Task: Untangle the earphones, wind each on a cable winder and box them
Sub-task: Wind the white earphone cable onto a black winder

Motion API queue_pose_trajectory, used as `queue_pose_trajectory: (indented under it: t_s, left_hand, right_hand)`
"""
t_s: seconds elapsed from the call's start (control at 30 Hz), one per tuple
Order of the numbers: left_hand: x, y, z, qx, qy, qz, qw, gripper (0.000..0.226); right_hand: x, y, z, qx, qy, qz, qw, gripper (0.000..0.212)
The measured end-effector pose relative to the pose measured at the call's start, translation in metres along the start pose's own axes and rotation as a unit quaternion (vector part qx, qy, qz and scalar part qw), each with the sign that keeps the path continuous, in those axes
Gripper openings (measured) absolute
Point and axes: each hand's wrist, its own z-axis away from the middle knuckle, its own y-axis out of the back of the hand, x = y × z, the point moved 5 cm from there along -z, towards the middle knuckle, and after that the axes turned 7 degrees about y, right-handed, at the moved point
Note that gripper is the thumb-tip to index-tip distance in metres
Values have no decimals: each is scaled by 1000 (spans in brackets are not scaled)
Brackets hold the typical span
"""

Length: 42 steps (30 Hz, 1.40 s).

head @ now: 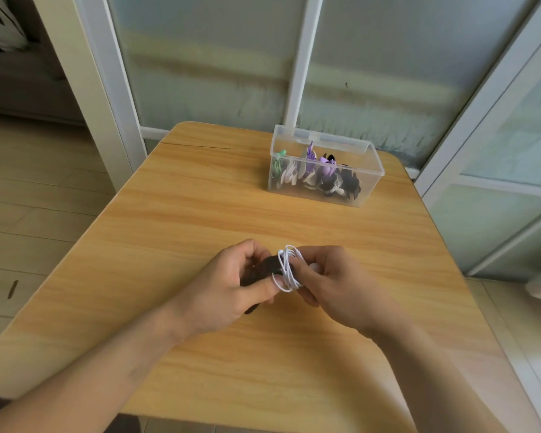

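Observation:
Over the middle of the wooden table, my left hand grips a black cable winder between thumb and fingers. White earphones are looped in several turns around the winder's right end. My right hand pinches that white coil from the right side. A clear plastic box with its lid tipped open stands at the far right of the table. It holds several wound earphones in green, white, purple and black.
Frosted glass panels in white frames rise directly behind the table and along its right side. Pale wooden floor lies to the left. The table's near edge runs under my forearms.

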Motion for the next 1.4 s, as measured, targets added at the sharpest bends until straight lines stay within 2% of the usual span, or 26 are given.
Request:
queue_pose_trajectory:
  t_s: [0.17,0.33,0.43,0.57,0.73,0.93,1.03,1.13,1.27,1.4]
  left_hand:
    - [-3,3,-3,43,22,97,994,58]
    - [0,-2,-1,50,23,224,973,36]
    - [0,-1,-1,74,7,209,975,27]
    - [2,0,0,100,-17,170,980,40]
    - [2,2,0,131,-19,138,982,28]
    - [0,4,3,184,-15,100,978,23]
    - [3,1,4,168,-35,49,984,24]
    - [3,-1,4,139,-45,30,989,21]
    - [2,-6,1,96,-55,79,991,28]
    - [-2,-3,-4,148,-47,102,983,34]
  right_hand:
    - [0,2,0,23,6,29,999,43]
    - [3,-7,-3,75,-20,-41,996,39]
    - [4,-13,-3,92,-33,-61,993,41]
    - [3,-19,-3,98,-41,-74,992,48]
    - [2,-23,-2,86,-56,-96,990,49]
    - [-2,-21,0,46,-63,-9,997,43]
    - [-9,-20,2,37,-44,59,997,48]
    - [-8,-18,2,31,-43,74,996,44]
    - [-4,-11,2,17,-54,41,998,43]
    - [4,-14,1,14,-67,-63,996,46]
